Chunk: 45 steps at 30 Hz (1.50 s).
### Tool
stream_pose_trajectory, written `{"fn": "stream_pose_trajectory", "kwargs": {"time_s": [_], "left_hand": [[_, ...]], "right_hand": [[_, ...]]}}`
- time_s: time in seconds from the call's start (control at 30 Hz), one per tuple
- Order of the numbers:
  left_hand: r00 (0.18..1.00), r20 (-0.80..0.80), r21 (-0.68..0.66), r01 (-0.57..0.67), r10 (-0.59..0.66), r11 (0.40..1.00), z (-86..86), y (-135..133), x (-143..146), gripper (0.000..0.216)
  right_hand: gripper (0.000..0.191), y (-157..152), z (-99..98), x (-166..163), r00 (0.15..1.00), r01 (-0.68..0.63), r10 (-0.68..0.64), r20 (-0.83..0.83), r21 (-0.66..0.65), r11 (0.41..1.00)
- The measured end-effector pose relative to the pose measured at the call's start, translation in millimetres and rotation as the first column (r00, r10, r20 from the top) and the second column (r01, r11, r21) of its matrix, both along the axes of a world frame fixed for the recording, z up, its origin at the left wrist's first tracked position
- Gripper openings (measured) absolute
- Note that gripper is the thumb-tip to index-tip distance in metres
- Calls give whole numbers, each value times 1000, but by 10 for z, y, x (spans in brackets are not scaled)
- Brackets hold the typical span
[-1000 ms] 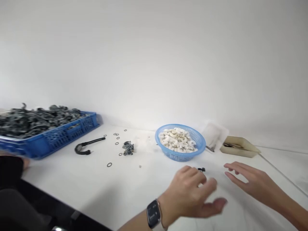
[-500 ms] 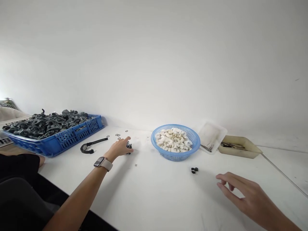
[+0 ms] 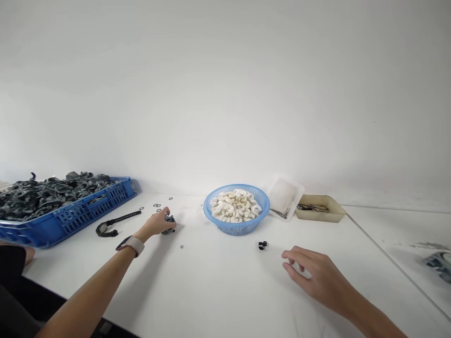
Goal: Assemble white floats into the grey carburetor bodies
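Observation:
My left hand (image 3: 155, 224), with a watch on its wrist, is closed round a small dark grey plastic part (image 3: 169, 224) on the white table; the fingers hide some of it. A tiny metal piece (image 3: 182, 246) lies just in front of that hand. My right hand (image 3: 315, 272) hovers over the table on the right, fingers bent and apart, holding nothing. Nearest to it, on its left, are small black ring-like pieces (image 3: 262, 245). Between the hands and farther back stands a blue round basket (image 3: 237, 227) full of white C-shaped pieces (image 3: 234, 206).
A blue crate (image 3: 70, 227) heaped with dark grey parts stands at left. Near it lie a black watch (image 3: 105, 227) and several black rings (image 3: 157, 205). Right of the basket are a clear tray (image 3: 283, 195), a beige bin (image 3: 320, 215) and a thin rod (image 3: 391, 260). Another person's arm shows at lower left.
The view has swung to the right, so everything sits farther left, and grey parts have come into sight at the right edge. My left hand stays at the grey part, which shows more now.

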<state>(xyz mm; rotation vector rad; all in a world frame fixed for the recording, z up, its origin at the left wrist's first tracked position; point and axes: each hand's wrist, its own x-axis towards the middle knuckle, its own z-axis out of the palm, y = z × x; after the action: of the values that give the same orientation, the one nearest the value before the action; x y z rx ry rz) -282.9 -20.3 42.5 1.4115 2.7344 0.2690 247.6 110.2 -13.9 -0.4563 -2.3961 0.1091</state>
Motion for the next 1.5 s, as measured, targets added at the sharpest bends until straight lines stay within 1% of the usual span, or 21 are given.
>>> {"fn": "stream_pose_trajectory", "kwargs": {"time_s": [0.1, 0.2, 0.27, 0.33, 0.37, 0.4, 0.47, 0.5, 0.53, 0.6, 0.7, 0.8, 0.97, 1.03, 1.1, 1.13, 1.2, 1.27, 1.33, 1.4, 1.5], "left_hand": [[997, 73, 30, -8, 5, 1000, 163, -20, 17, 51], [992, 112, 67, 44, -52, 997, 404, -39, 157, 54], [982, 139, 97, 118, -130, 988, 561, -46, 382, 55], [950, 193, 130, 223, -245, 966, 656, -38, 737, 56], [924, 226, 150, 281, -310, 948, 667, -26, 962, 57], [877, 274, 189, 353, -395, 916, 650, -7, 1209, 58], [661, 425, 388, 484, -618, 785, 539, 57, 1737, 57], [552, 468, 468, 507, -690, 723, 453, 100, 1995, 54], [464, 516, 518, 501, -720, 693, 355, 149, 2234, 53], [360, 597, 563, 448, -717, 694, 157, 254, 2629, 53], [299, 679, 560, 379, -670, 737, -76, 388, 2969, 48], [264, 719, 561, 326, -643, 761, -212, 448, 3078, 41], [141, 795, 542, 271, -590, 796, -370, 421, 3108, 33], [112, 805, 540, 272, -583, 797, -411, 399, 3115, 30], [106, 808, 533, 290, -580, 795, -420, 375, 3108, 29], [106, 804, 532, 312, -585, 787, -414, 362, 3096, 30], [101, 780, 541, 386, -617, 747, -385, 339, 3054, 40], [107, 744, 547, 468, -659, 694, -351, 329, 2993, 53], [132, 714, 532, 537, -688, 654, -325, 337, 2928, 58], [183, 684, 495, 595, -706, 634, -318, 359, 2876, 55], [289, 605, 433, 663, -742, 611, -341, 393, 2832, 52]], "right_hand": [[18, -8, 10, 6, 1000, 2, -2, -8, 9, 1000], [19, -27, 9, 7, 1000, -2, 2, 8, 23, 1000], [19, -52, 11, -4, 1000, -11, 11, 12, 32, 999], [18, -92, 17, -25, 1000, -29, 29, -8, 35, 999], [18, -118, 20, -38, 999, -40, 41, -25, 31, 999], [20, -148, 24, -51, 998, -49, 50, -48, 27, 998], [30, -212, 32, -78, 992, -61, 63, -108, 23, 998], [40, -242, 37, -89, 988, -62, 64, -138, 22, 998], [51, -269, 43, -98, 985, -59, 61, -161, 19, 998], [74, -305, 54, -113, 983, -48, 46, -175, -3, 999], [95, -302, 58, -133, 992, -17, 8, -122, -69, 997], [97, -263, 27, -156, 999, -10, 2, -54, -151, 988], [74, -265, -47, -196, 994, -89, 70, -79, -267, 960], [68, -288, -59, -206, 990, -119, 92, -107, -285, 951], [65, -307, -62, -210, 985, -140, 104, -134, -297, 945], [65, -312, -61, -209, 983, -151, 110, -148, -308, 939], [67, -309, -56, -201, 978, -178, 128, -164, -347, 921], [71, -289, -51, -184, 976, -201, 146, -163, -399, 895], [77, -261, -51, -164, 976, -210, 160, -148, -443, 871], [83, -233, -56, -149, 977, -209, 164, -135, -466, 860], [85, -212, -57, -144, 981, -195, 164, -105, -495, 847]]}}
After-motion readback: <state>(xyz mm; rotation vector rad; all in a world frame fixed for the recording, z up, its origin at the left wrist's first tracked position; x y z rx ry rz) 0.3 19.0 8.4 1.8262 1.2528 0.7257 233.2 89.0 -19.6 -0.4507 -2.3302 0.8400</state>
